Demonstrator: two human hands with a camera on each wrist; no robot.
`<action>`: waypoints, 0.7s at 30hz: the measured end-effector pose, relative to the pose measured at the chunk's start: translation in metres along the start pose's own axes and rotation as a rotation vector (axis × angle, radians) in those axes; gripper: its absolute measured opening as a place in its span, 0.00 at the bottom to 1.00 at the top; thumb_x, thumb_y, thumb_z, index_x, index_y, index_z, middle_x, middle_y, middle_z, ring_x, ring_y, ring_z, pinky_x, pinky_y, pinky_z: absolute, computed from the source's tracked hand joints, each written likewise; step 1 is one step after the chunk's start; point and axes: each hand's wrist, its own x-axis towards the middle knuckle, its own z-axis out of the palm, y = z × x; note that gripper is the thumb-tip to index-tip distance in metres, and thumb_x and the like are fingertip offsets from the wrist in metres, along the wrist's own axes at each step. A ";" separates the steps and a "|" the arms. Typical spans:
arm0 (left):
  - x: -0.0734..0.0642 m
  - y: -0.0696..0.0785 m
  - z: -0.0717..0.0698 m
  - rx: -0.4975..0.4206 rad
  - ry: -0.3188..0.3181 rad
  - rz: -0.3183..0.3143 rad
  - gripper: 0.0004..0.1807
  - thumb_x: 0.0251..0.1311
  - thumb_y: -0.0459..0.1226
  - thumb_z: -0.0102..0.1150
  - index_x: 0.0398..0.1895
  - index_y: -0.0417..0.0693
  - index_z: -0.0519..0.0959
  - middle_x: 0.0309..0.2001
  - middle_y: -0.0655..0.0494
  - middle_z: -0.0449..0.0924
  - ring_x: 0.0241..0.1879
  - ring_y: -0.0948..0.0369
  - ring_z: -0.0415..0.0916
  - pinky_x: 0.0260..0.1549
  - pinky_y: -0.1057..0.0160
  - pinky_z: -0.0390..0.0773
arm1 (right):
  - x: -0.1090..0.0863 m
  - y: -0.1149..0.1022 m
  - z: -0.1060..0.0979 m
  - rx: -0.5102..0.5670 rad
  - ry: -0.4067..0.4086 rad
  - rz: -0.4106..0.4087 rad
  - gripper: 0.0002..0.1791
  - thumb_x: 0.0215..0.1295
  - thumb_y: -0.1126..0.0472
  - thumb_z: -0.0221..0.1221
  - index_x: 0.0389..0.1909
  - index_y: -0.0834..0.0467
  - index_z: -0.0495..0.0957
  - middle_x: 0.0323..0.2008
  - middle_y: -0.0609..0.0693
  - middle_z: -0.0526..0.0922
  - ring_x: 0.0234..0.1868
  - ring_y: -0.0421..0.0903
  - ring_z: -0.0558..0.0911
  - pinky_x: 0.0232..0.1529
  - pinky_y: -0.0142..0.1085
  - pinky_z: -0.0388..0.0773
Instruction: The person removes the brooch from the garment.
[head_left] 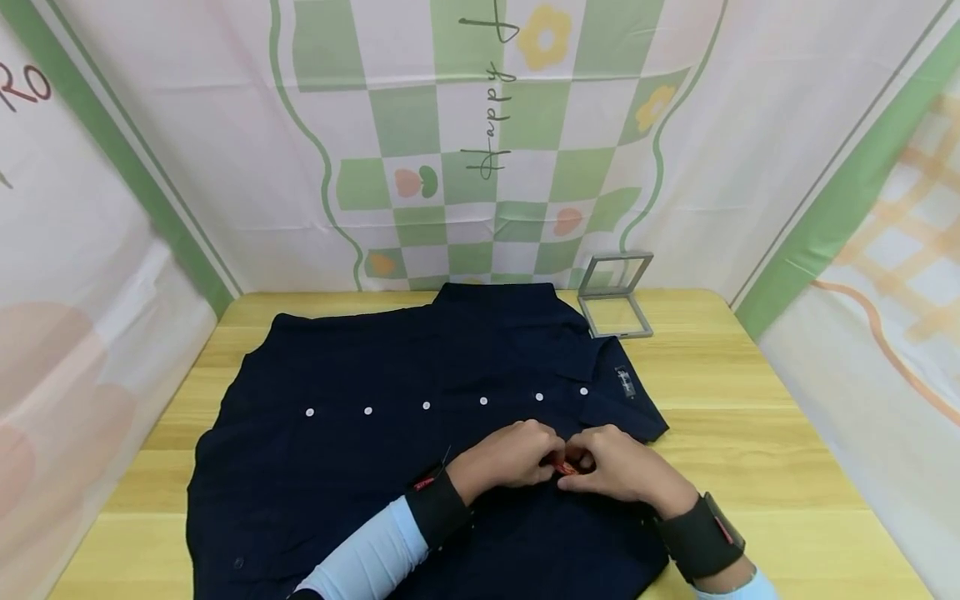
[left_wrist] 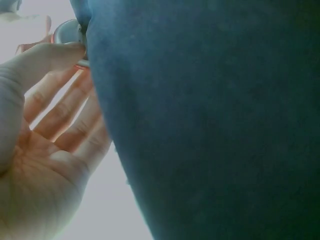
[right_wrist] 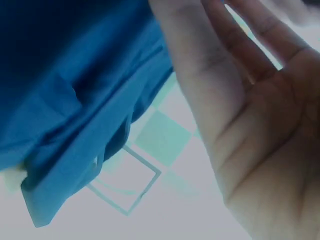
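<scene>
A dark navy shirt (head_left: 337, 475) lies spread on the table, its row of white buttons running across and its collar at the right. Over its front, my left hand (head_left: 517, 454) and right hand (head_left: 618, 462) meet at a small round badge (head_left: 566, 469) with a red and orange face. The left wrist view shows the badge's silvery back (left_wrist: 67, 34), with the left thumb pressed on it at the edge of the shirt cloth. My right thumb and forefinger pinch its other side. In the right wrist view the right fingertips are hidden beyond the shirt.
A grey-rimmed clear display case (head_left: 615, 296) stands opened at the table's back edge, close behind the shirt's shoulder. Printed cloth (head_left: 405, 125) hangs behind and at both sides of the wooden table (head_left: 757, 467).
</scene>
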 end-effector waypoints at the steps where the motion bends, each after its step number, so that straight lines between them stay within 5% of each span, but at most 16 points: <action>1: 0.000 0.000 0.000 0.007 -0.002 -0.006 0.02 0.61 0.36 0.65 0.33 0.55 0.83 0.31 0.65 0.77 0.26 0.75 0.68 0.26 0.82 0.67 | 0.001 0.002 -0.002 0.014 -0.019 -0.001 0.14 0.59 0.46 0.68 0.36 0.52 0.83 0.30 0.42 0.82 0.28 0.30 0.77 0.29 0.26 0.75; 11: 0.000 -0.001 0.001 0.036 0.002 -0.019 0.04 0.61 0.39 0.66 0.38 0.55 0.83 0.34 0.64 0.78 0.27 0.75 0.68 0.26 0.81 0.68 | 0.011 0.015 -0.007 0.129 -0.105 0.000 0.15 0.60 0.45 0.67 0.38 0.52 0.82 0.28 0.41 0.81 0.24 0.31 0.76 0.26 0.28 0.75; 21: -0.003 -0.002 0.002 0.237 -0.113 -0.205 0.26 0.55 0.57 0.67 0.54 0.56 0.81 0.55 0.60 0.76 0.49 0.63 0.74 0.44 0.66 0.78 | 0.015 0.019 -0.003 0.114 -0.117 0.009 0.15 0.60 0.47 0.67 0.39 0.55 0.83 0.26 0.40 0.79 0.25 0.31 0.75 0.26 0.28 0.74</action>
